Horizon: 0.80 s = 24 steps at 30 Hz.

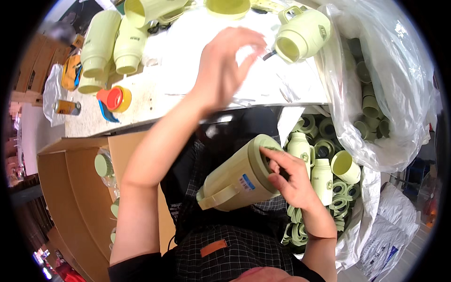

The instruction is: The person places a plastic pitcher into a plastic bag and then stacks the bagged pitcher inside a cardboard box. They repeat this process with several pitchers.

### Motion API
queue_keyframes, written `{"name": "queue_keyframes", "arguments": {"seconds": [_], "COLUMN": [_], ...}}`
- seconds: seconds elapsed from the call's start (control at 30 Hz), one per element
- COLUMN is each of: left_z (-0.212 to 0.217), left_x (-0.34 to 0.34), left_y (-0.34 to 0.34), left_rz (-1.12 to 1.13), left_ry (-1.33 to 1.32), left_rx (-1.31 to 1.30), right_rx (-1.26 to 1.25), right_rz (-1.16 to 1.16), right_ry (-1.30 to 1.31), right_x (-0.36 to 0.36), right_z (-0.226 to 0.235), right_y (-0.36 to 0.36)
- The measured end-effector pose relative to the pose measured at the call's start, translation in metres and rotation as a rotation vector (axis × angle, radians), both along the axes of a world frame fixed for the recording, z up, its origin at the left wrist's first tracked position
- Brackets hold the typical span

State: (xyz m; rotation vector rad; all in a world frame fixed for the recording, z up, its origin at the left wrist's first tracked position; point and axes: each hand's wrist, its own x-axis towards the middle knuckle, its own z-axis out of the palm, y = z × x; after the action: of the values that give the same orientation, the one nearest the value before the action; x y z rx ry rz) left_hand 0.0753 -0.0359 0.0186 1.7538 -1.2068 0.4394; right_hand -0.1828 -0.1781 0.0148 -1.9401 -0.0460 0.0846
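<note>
A pale green plastic jug [237, 181] with a handle and a blue-and-white sticker lies tilted across my lap, mouth toward the upper right. My right hand [289, 181] grips its dark-rimmed mouth, fingers curled over the edge. My left hand [225, 66] is raised over the white table [188, 101], fingers bent and blurred, tips close to a small dark piece [269, 55] beside another green jug [303, 34] lying on its side. Whether that hand holds anything is unclear.
Several more green jugs [112, 44] lie at the table's back left, beside a red-and-yellow cap [115, 98] and a can [67, 107]. An open cardboard box [70, 188] stands at my left. A clear bag [376, 94] and a sack of green rings and bottles [324, 174] sit at my right.
</note>
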Motion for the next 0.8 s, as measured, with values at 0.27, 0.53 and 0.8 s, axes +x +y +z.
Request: {"name": "queue_keyframes", "arguments": {"seconds": [0.27, 0.53, 0.8], "left_z": [-0.108, -0.042, -0.091], "left_x": [-0.021, 0.036, 0.014], "left_y": [0.083, -0.015, 0.041], "left_rz": [0.403, 0.173, 0.280], "left_ry": [-0.024, -0.108, -0.059], "left_rx": [0.637, 0.266, 0.747], "right_rx": [-0.059, 0.077, 0.165], "right_rz": [0.001, 0.140, 0.123], "right_ry": [-0.182, -0.016, -0.074], "right_x": [0.007, 0.031, 0.025], "right_z": [-0.019, -0.024, -0.041], "right_y": [-0.030, -0.030, -0.039]}}
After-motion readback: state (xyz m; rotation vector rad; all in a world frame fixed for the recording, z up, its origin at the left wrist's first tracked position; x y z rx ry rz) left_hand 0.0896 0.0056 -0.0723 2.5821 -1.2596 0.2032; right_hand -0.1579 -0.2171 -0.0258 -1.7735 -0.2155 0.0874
